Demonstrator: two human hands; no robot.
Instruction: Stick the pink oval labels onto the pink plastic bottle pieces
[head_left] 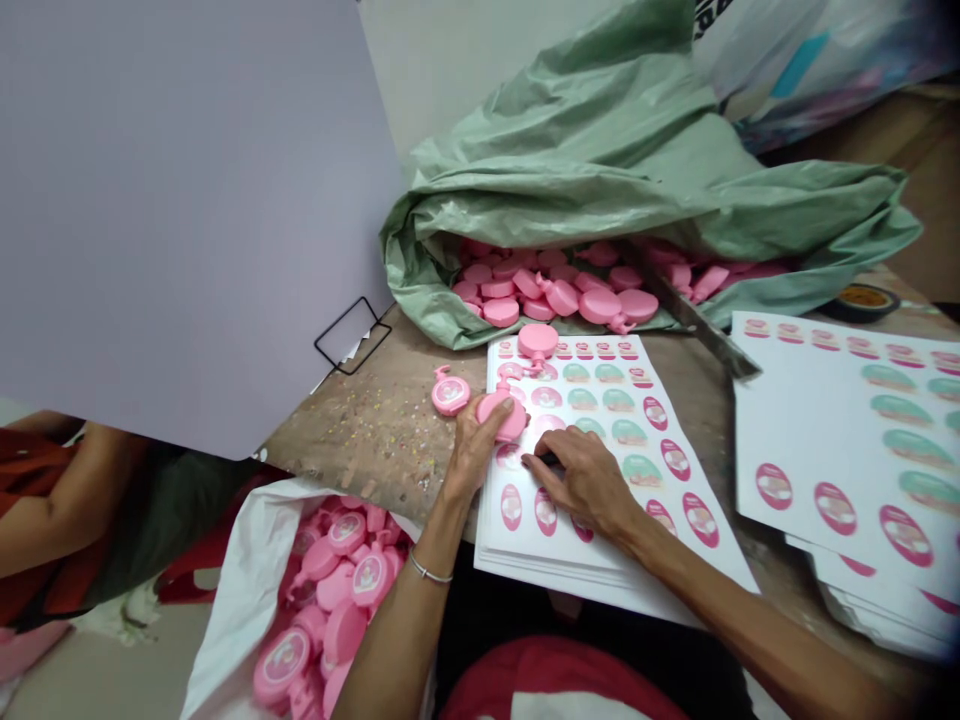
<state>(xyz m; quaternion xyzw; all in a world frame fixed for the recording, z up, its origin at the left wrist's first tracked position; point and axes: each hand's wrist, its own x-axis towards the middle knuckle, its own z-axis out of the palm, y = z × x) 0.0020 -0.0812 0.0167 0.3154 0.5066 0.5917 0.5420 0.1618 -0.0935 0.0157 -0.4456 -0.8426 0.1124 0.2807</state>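
Note:
My left hand is closed around a round pink plastic case with a small looped neck, its plain face up. My right hand rests on a stack of sticker sheets, thumb and forefinger bent together at a round pink sticker. Whatever lies between those fingertips is too small to make out. Left of my left hand lies a pink case with a sticker on it. Another plain pink case sits at the sheet's top edge.
A green sack full of pink cases lies open at the back. A flat metal bar sticks out of it. More sticker sheets lie right. A white bag holds stickered cases below left. Someone's arm shows behind a grey panel.

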